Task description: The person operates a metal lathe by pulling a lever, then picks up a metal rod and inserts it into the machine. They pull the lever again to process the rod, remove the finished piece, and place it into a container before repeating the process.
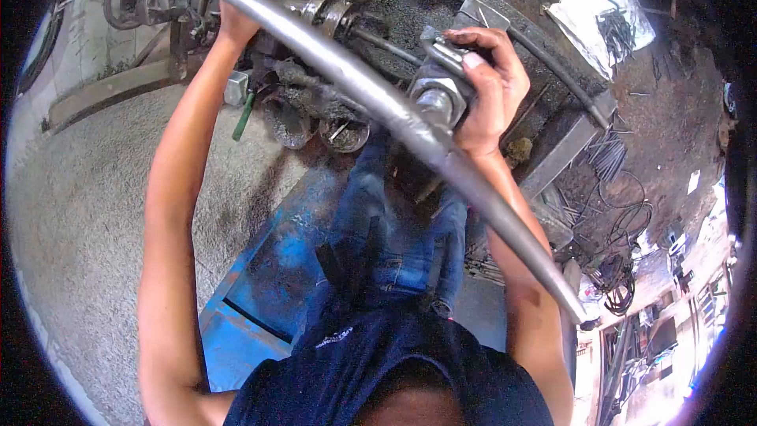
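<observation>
A long grey metal bar (347,67) crosses the view diagonally, close to the camera, joined near its middle to a round metal spindle (435,100). My right hand (493,83) is closed around a squarish metal fitting (448,54) behind that spindle, thumb and fingers bent over its top. Up at the left, my left hand (239,12) reaches behind the bar's upper end, beside greasy machine parts (319,8). Its visible fingers are spread apart; the picture edge cuts off some of them, and the bar hides part of the hand.
Two round cups (344,134) with metal bits hang below the machine. A green-handled tool (244,117) lies left of them. A blue metal sheet (276,260) is by my legs. On the dirty floor at right are a white bag (583,16), thin rods (607,156) and cables (623,296).
</observation>
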### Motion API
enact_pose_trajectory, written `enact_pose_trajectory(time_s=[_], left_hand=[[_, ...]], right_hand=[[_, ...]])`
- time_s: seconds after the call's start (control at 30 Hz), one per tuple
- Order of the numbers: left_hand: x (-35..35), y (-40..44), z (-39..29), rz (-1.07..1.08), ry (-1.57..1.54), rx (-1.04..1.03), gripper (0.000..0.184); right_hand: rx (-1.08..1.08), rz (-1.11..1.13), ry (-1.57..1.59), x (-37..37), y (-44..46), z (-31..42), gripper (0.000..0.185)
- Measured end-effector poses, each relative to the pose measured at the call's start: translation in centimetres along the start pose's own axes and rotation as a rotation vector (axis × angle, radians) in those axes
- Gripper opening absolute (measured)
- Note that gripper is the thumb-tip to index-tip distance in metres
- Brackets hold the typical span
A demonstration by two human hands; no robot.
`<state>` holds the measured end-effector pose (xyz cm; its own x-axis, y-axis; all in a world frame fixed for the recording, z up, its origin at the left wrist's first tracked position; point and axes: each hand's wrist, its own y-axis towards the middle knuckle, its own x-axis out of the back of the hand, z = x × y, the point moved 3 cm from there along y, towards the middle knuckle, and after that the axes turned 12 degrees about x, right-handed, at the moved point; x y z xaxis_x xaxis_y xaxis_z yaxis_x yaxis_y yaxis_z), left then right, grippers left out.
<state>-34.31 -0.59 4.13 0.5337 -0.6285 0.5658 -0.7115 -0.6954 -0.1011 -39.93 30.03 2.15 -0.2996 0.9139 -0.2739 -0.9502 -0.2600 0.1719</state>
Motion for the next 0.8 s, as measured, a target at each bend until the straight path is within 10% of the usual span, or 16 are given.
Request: enact_pose_trajectory(time_s=[0.8], left_hand=[[0.8, 0.1, 1.1, 0.081, -0.042, -0.265, 0.057]], right_hand=[[0.125, 0.080, -0.142, 0.7, 0.3, -1.3, 0.024]])
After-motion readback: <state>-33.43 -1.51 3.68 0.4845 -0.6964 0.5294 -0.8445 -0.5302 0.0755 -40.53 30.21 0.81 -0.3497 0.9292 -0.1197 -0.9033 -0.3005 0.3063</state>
